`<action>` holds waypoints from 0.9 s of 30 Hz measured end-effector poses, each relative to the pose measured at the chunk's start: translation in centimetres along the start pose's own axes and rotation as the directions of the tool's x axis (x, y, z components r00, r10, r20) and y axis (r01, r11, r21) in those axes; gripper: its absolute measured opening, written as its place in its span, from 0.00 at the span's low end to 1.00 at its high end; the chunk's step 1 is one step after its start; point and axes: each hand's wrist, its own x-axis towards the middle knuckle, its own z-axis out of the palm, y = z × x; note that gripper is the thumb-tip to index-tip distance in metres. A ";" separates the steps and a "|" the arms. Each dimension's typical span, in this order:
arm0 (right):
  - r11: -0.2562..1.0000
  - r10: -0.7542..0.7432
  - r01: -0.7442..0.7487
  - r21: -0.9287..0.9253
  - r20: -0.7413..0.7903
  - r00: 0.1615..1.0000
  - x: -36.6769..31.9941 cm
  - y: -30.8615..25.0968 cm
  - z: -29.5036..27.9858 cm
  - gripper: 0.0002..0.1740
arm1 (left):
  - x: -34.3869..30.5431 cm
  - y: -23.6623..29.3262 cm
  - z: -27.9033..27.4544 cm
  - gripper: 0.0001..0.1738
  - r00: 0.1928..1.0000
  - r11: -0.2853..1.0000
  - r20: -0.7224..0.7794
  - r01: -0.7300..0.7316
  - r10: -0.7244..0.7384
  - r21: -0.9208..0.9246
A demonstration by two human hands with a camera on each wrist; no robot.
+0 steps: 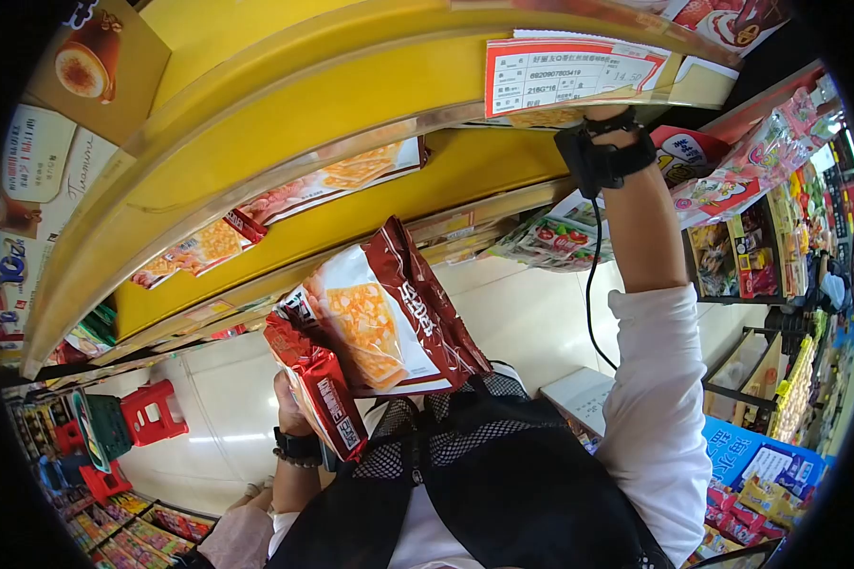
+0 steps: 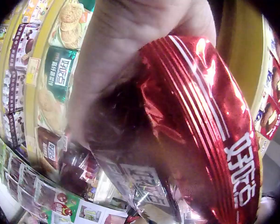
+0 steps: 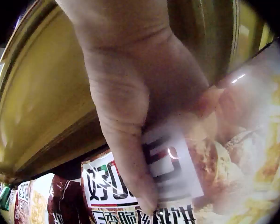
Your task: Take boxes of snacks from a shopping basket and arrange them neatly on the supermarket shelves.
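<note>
Low on the left in the head view, my left hand (image 1: 290, 406) holds a red snack bag (image 1: 327, 394) against a larger brown and white bag (image 1: 365, 318) with crackers pictured on it. The left wrist view shows that hand (image 2: 126, 51) over the top of the shiny red bag (image 2: 196, 126), with its fingertips hidden. My right arm reaches up into the yellow shelf, the hand mostly hidden behind the price label (image 1: 579, 76). In the right wrist view, the right hand (image 3: 126, 102) grips a snack bag (image 3: 224, 163), thumb across its printed front and the other fingers out of sight.
More cracker bags (image 1: 209, 247) lie on the yellow shelf (image 1: 484, 166), behind a curved clear front edge. Red and green baskets (image 1: 157, 412) stand on the pale floor (image 1: 228, 379) at the left. Stocked shelves (image 1: 764, 237) line the right, and a cable hangs from my right wrist.
</note>
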 end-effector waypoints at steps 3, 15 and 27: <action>0.999 0.027 -0.028 0.018 0.062 0.998 0.6 0.7 0.1 0.17 | -0.2 -0.1 0.3 0.25 0.998 1.000 0.061 0.014 -0.014 0.015; 0.988 0.100 -0.131 0.079 0.312 0.945 -3.3 -0.5 -2.4 0.18 | 0.0 -0.8 -0.6 0.30 0.993 0.997 0.114 -0.003 -0.006 0.079; 0.969 -0.071 0.141 -0.201 0.317 0.946 -6.0 -5.7 -7.1 0.20 | -0.8 -1.9 -1.1 0.30 0.984 1.000 0.176 -0.006 0.001 0.029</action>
